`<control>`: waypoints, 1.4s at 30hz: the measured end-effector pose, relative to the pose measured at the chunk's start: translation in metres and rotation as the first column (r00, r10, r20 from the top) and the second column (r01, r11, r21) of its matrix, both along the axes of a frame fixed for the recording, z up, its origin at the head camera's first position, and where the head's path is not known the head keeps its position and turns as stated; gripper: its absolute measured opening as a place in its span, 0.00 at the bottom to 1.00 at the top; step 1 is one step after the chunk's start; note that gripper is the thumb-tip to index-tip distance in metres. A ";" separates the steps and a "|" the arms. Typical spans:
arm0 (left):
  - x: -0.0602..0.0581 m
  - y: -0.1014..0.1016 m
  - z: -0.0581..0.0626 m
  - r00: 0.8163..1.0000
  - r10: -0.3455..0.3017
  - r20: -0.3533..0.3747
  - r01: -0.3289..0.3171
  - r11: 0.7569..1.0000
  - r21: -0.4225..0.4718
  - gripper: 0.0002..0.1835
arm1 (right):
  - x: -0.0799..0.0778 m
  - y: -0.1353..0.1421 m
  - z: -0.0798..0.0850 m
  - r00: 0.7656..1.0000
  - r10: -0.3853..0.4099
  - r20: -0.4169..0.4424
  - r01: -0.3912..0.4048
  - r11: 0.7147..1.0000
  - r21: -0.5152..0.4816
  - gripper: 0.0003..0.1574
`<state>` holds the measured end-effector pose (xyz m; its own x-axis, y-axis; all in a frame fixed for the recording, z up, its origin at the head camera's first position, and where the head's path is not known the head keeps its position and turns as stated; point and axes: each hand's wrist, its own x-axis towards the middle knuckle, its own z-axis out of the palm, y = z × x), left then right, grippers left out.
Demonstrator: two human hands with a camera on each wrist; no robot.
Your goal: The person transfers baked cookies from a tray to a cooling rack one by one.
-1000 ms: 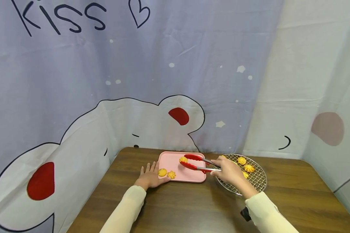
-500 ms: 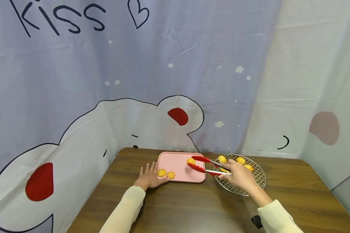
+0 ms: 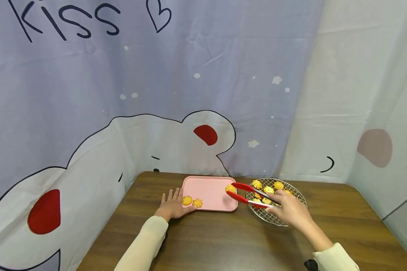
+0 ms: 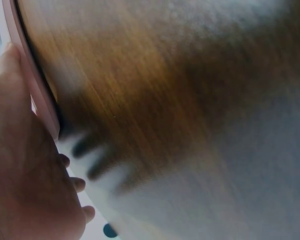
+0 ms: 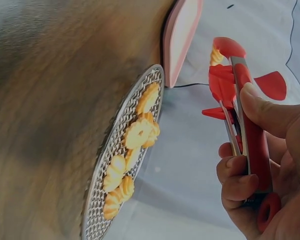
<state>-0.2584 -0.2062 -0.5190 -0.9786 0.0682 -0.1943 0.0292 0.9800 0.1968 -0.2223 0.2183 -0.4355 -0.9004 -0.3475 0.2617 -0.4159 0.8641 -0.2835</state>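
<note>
My right hand [image 3: 293, 210] grips a pair of tongs [image 3: 238, 197] with red tips and red-and-steel handles. Between the tips sits a yellow swirled cookie [image 3: 229, 188], which overlaps the right end of the pink tray [image 3: 207, 188] in the head view. In the right wrist view the tips largely hide that cookie [image 5: 216, 56]. At the tray's left end lie a round cookie [image 3: 187, 200] and a flower-shaped cookie [image 3: 197, 203]. My left hand [image 3: 174, 207] rests beside them with fingers spread, its thumb [image 4: 9, 62] along the tray's edge.
To the right of the tray is a round wire rack [image 3: 273, 219] with several yellow cookies [image 5: 138, 133] on it, partly hidden by my right hand and the tongs. Both stand on a brown wooden table [image 3: 224, 241]. A printed curtain [image 3: 173, 75] hangs behind it.
My right hand and the tongs have moved right, carrying the cookie from the tray's middle to its right end. More of the rack's cookies show now. My left hand keeps its place.
</note>
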 end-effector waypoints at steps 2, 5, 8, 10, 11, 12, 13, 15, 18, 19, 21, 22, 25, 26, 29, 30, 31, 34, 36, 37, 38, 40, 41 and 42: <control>0.000 0.000 0.000 1.000 0.000 -0.003 0.000 1.000 0.003 0.59 | 0.003 0.004 0.000 1.000 -0.008 0.000 0.008 1.000 0.005 0.35; -0.001 -0.001 0.000 1.000 0.003 -0.003 -0.003 1.000 0.009 0.59 | 0.007 0.010 -0.001 1.000 -0.026 0.005 0.026 1.000 0.015 0.36; -0.001 -0.001 0.000 1.000 0.006 -0.003 -0.006 1.000 0.014 0.59 | 0.012 0.016 -0.001 0.999 -0.041 0.021 0.040 0.999 0.019 0.37; -0.001 -0.001 0.000 1.000 0.005 -0.003 -0.005 1.000 0.013 0.59 | 0.016 0.021 -0.001 0.998 -0.050 0.029 0.049 0.999 0.017 0.38; -0.001 -0.001 0.000 1.000 0.005 -0.003 -0.005 1.000 0.013 0.59 | 0.018 0.023 -0.001 0.998 -0.054 0.031 0.053 0.998 0.015 0.38; 0.000 -0.001 0.000 1.000 0.005 -0.004 -0.004 1.000 0.015 0.58 | 0.020 0.025 -0.001 0.998 -0.057 0.033 0.057 0.998 0.013 0.38; 0.000 -0.001 0.000 1.000 0.004 -0.005 -0.004 1.000 0.016 0.58 | 0.022 0.027 0.000 0.998 -0.060 0.031 0.060 0.998 0.012 0.38; 0.000 -0.001 0.000 1.000 0.004 -0.006 -0.004 1.000 0.016 0.59 | 0.026 0.032 0.000 0.997 -0.067 0.023 0.067 0.998 0.008 0.38; 0.001 -0.001 0.000 1.000 0.002 -0.006 -0.002 1.000 0.022 0.58 | 0.032 0.038 0.000 0.997 -0.076 0.005 0.076 0.997 0.007 0.37; 0.001 -0.001 -0.001 1.000 0.002 -0.004 -0.002 1.000 0.027 0.58 | 0.034 0.041 0.000 0.997 -0.080 0.000 0.080 0.997 0.005 0.37; 0.001 -0.001 -0.002 1.000 0.002 -0.004 -0.002 0.999 0.033 0.58 | 0.038 0.045 -0.001 0.996 -0.087 -0.009 0.087 0.996 0.000 0.37; 0.000 -0.002 -0.003 1.000 0.003 -0.003 -0.003 0.999 0.034 0.58 | 0.040 0.048 -0.002 0.996 -0.092 -0.008 0.092 0.996 -0.002 0.37; -0.001 -0.003 -0.005 1.000 0.006 -0.004 -0.006 0.999 0.039 0.60 | 0.046 0.054 -0.003 0.995 -0.103 -0.016 0.103 0.995 -0.005 0.37; -0.003 -0.003 -0.007 1.000 0.009 -0.001 -0.009 0.999 0.033 0.60 | 0.047 0.056 -0.004 0.995 -0.103 -0.019 0.103 0.995 -0.006 0.36; -0.005 -0.004 -0.011 1.000 0.013 0.001 -0.013 1.000 0.021 0.61 | 0.053 0.062 -0.006 0.994 -0.104 -0.024 0.104 0.995 -0.002 0.35; -0.006 -0.005 -0.012 1.000 0.015 -0.001 -0.015 1.000 0.020 0.61 | 0.055 0.064 -0.006 0.994 -0.106 -0.024 0.106 0.994 -0.002 0.35; -0.007 -0.005 -0.013 1.000 0.016 0.004 -0.016 1.000 0.011 0.61 | 0.057 0.066 -0.007 0.994 -0.106 -0.020 0.106 0.994 -0.003 0.34; -0.006 -0.004 -0.012 1.000 0.014 -0.008 -0.014 1.000 0.021 0.62 | 0.062 0.071 -0.008 0.993 -0.115 -0.015 0.115 0.993 -0.005 0.34; -0.004 -0.004 -0.010 1.000 0.011 -0.008 -0.011 1.000 0.028 0.62 | 0.064 0.075 -0.009 0.992 -0.123 -0.010 0.123 0.992 -0.002 0.34; -0.003 -0.003 -0.008 1.000 0.010 -0.006 -0.010 0.999 0.032 0.62 | 0.065 0.077 -0.010 0.992 -0.126 -0.008 0.126 0.992 0.000 0.34; -0.003 -0.003 -0.006 1.000 0.010 -0.011 -0.009 0.999 0.041 0.61 | 0.065 0.079 -0.010 0.992 -0.129 -0.008 0.129 0.992 0.000 0.34; -0.002 -0.003 -0.005 1.000 0.008 -0.015 -0.007 0.999 0.049 0.61 | 0.067 0.082 -0.010 0.991 -0.134 -0.007 0.134 0.991 -0.002 0.34; -0.001 -0.002 -0.004 1.000 0.008 -0.011 -0.008 0.999 0.046 0.60 | 0.068 0.084 -0.011 0.991 -0.136 -0.007 0.136 0.991 -0.002 0.34; -0.001 -0.002 -0.003 1.000 0.008 -0.011 -0.007 0.999 0.051 0.59 | 0.070 0.085 -0.011 0.990 -0.141 -0.010 0.141 0.990 -0.005 0.34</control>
<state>-0.2589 -0.2081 -0.5222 -0.9813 0.0701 -0.1794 0.0243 0.9690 0.2459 -0.1526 0.3033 -0.4464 -0.9377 -0.2162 0.2720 -0.2928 0.9132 -0.2836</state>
